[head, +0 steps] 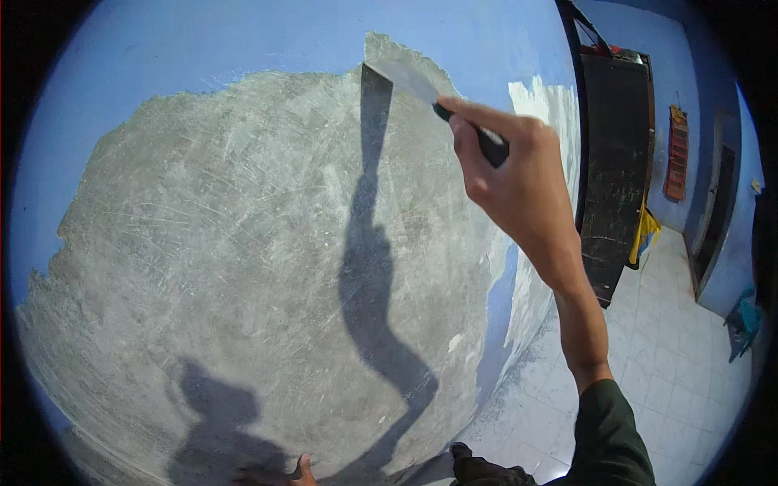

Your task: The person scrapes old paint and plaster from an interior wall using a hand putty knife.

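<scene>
My right hand [516, 158] grips the black handle of a putty knife [413, 82], a scraper with a broad metal blade. One corner of the blade meets the upper edge of a large patch of bare grey plaster [261, 200], where blue paint [292, 30] borders it. The blade looks blurred. Low in the picture, part of my left hand [304, 471] shows near the wall, mostly cut off; whether it holds anything cannot be told. Shadows of the arm, the knife and a head fall across the plaster.
White patches [541, 109] mark the wall at right. Beyond stand a dark door panel [614, 152], a yellow cloth [644, 234] and a red wall rack [676, 155]. Crumbs lie on the tiled floor [656, 340] along the wall's base, and a teal item [744, 322] is at far right.
</scene>
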Demonstrator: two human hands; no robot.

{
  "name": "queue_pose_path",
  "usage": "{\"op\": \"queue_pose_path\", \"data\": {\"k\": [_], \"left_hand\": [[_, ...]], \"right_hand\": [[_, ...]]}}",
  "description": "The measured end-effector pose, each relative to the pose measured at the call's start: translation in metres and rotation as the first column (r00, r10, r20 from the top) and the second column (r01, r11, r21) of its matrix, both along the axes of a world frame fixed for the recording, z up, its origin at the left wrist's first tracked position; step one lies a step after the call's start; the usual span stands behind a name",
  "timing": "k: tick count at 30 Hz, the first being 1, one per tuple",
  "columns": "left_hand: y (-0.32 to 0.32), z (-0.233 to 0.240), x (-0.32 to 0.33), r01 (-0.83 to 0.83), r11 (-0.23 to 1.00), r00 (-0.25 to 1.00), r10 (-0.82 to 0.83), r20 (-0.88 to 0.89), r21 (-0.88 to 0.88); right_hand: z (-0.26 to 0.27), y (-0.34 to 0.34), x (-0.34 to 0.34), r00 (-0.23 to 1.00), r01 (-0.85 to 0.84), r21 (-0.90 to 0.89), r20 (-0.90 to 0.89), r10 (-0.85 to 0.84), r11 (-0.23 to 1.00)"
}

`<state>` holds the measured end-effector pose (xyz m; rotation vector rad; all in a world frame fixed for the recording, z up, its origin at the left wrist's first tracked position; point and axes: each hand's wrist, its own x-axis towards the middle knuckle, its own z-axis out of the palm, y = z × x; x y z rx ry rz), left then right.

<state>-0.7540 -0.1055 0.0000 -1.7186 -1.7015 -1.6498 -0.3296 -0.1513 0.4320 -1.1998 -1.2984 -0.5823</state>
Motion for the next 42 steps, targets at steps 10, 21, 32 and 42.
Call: {"op": "queue_pose_path", "data": {"k": [10, 21, 32, 42], "left_hand": [[-0.031, 0.048, 0.034, -0.132, 0.87, 0.991, 0.116, -0.061, -0.474], [-0.009, -0.004, 0.05, -0.416, 0.909, 0.803, 0.361, -0.474, -0.012], [-0.008, -0.018, 0.039, -0.31, 0.904, 0.934, 0.231, -0.273, -0.295], [-0.018, 0.002, 0.047, -0.418, 0.903, 0.823, 0.329, -0.464, -0.101]], "right_hand": [[-0.02, 0.011, 0.013, 0.995, -0.035, 0.103, 0.096, 0.025, 0.994], [-0.015, 0.024, 0.011, 0.992, 0.041, 0.103, 0.116, -0.053, 0.994], [0.014, 0.017, 0.014, 0.994, -0.003, 0.149, 0.106, -0.013, 0.989], [0.004, -0.002, -0.002, 0.998, -0.027, 0.035, 0.056, 0.025, 0.999]]}}
